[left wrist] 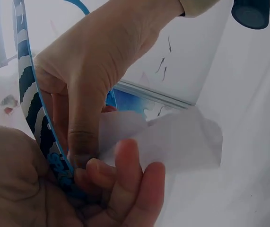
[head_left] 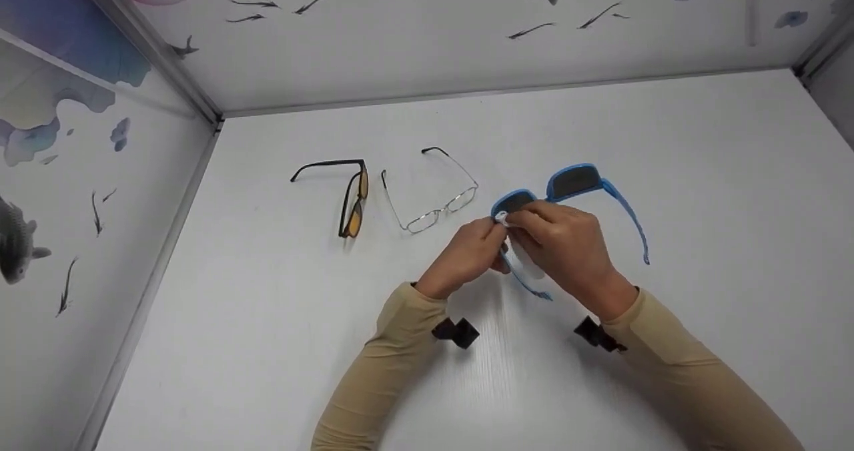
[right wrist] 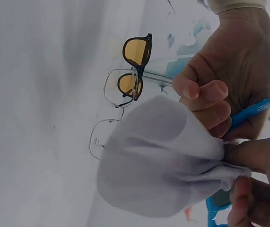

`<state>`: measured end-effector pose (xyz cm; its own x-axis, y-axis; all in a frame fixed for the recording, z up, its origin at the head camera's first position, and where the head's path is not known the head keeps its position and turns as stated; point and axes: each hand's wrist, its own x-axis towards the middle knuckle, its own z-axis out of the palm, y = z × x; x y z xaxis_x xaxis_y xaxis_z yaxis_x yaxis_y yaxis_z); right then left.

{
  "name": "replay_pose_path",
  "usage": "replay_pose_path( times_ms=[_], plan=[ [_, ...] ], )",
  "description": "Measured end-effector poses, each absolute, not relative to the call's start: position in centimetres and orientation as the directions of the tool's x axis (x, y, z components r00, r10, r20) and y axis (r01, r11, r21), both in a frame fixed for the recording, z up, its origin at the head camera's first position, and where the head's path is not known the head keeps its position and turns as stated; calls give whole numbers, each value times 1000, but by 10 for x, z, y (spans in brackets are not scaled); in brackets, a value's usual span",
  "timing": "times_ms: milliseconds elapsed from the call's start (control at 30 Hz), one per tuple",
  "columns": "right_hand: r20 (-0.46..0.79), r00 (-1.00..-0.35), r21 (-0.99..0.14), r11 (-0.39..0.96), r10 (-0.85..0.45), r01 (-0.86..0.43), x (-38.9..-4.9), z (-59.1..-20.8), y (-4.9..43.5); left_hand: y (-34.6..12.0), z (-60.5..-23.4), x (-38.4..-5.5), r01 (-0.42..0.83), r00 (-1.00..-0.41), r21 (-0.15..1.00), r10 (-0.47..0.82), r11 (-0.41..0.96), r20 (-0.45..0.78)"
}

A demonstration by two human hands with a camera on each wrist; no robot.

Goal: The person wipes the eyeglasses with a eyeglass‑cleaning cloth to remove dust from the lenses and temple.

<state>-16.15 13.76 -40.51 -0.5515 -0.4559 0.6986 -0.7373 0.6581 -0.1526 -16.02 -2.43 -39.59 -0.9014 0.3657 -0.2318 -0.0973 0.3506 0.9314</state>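
Blue-framed sunglasses (head_left: pixel 575 180) with dark lenses are between my two hands, their arms unfolded. My left hand (head_left: pixel 470 251) grips them at the left corner, by the hinge; in the left wrist view the zebra-striped temple (left wrist: pixel 33 101) runs up past that palm. Between thumb and fingers, my right hand (head_left: pixel 567 244) pinches a white cloth (right wrist: pixel 144 161) at the left lens. Most of the cloth hangs loose below the fingers, and only a small tip shows in the head view. The right hand partly covers the left lens and the bridge.
Thin metal-rimmed eyeglasses (head_left: pixel 440 211) lie unfolded on the white table (head_left: pixel 233 344), left of the hands. Farther left are black-framed glasses (head_left: pixel 353 201) with amber lenses, standing on edge. Printed panels (head_left: pixel 434 44) wall the table at the back and left.
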Motion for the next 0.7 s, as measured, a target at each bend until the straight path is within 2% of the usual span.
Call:
replay_pose_path(
  times_ms=[133,233,400,567,700],
  plan=[
    [735,-517,17,774,-439,-633,-157,-401,138,-20,-397,-161,-110,-897,912,355,396,-262],
    [787,-466,63,804,-404,-591,-158,-398,137,-17,-397,-161,-114,-894,906,356,407,-272],
    [789,-447,20,745,-421,-667,-160,-395,135,-14,-394,-161,-122,-886,930,384,348,-260],
    [737,-476,-55,660,-480,-750,-160,-399,140,-15,-392,-160,-151,-863,956,437,253,-251],
    [720,-504,-58,683,-476,-728,-158,-401,148,-17,-392,-161,-160,-858,955,442,251,-260]
  ],
)
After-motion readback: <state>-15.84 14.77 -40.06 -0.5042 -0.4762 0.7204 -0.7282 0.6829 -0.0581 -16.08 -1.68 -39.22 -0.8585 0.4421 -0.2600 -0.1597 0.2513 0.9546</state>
